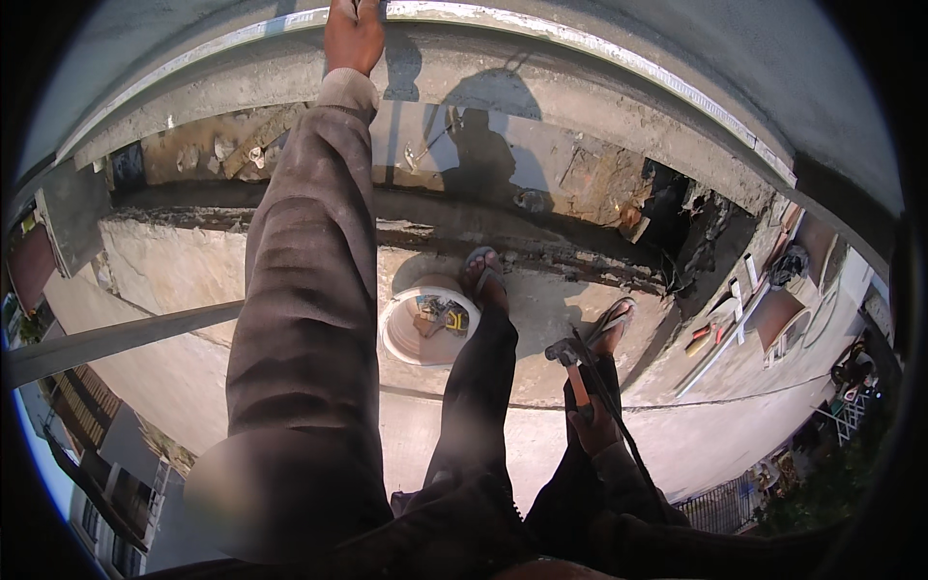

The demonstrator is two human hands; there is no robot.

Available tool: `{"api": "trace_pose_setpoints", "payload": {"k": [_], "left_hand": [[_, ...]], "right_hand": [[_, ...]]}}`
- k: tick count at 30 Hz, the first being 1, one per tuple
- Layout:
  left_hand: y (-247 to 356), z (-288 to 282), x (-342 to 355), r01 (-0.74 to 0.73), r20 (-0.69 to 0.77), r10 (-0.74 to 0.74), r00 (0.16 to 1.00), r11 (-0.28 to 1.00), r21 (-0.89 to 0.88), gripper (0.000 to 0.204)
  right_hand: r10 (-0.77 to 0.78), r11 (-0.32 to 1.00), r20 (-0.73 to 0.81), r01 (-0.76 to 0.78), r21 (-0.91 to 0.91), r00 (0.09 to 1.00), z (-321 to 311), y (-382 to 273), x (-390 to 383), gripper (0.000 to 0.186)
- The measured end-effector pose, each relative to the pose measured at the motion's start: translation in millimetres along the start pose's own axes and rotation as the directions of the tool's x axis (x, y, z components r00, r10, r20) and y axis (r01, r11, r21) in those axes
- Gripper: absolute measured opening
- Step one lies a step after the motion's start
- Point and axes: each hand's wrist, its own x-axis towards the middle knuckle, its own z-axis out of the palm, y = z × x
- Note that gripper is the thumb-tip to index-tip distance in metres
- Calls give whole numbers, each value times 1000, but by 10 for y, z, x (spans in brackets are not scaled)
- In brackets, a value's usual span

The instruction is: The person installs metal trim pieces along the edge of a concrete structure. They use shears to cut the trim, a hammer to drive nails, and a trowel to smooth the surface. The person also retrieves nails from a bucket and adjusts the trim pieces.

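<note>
Figure: view from the head down along the person's own body, standing on a concrete ledge (580,319). The landmark is the round white plastic bucket (428,327), which holds small tools and sits on the ledge just left of the nearer sandalled foot (483,275).

The right hand (592,422), below and right of the bucket, is closed around the wooden handle of a steel-headed hammer (570,362); the head points up toward the bucket, just beside the other sandalled foot (613,324). A thin dark cord (619,425) runs past this hand.

The left hand (352,37), far above the bucket at the frame's top, presses on the pale metal rail (580,43) capping the grey wall; whether its fingers wrap the rail cannot be told.

Step, as judged: the body is braced and the hammer carried ready, not yet swung. A blow from here would call for firm footing and a steady hold on the rail.

Setting: an outdoor, sunlit building site. Beyond the bucket lies a rubble-filled trench (232,145) and the person's shadow (483,135); a grey pipe (116,338) juts left, and loose boards and tools (725,319) lie right.
</note>
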Motion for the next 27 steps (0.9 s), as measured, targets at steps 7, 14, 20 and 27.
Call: {"api": "trace_pose_setpoints", "payload": {"k": [7, 14, 20, 27], "left_hand": [[-64, -37, -81, -258, -50, 253, 966, 957, -134, 40], [-319, 167, 9, -292, -88, 306, 948, 945, 144, 37], [-178, 221, -104, -302, -172, 303, 937, 953, 33, 31], [-213, 319, -128, -375, -248, 380, 891, 925, 69, 25]], "right_hand": [[-216, 976, -195, 216, -22, 957, -234, -665, 251, 59], [-156, 971, -250, 195, 140, 956, -437, -1391, 440, 42], [-356, 920, -316, 389, 47, 879, -655, -2468, 904, 37], [-639, 703, -438, 711, 1, 632, -1017, -4140, 1302, 37]]}}
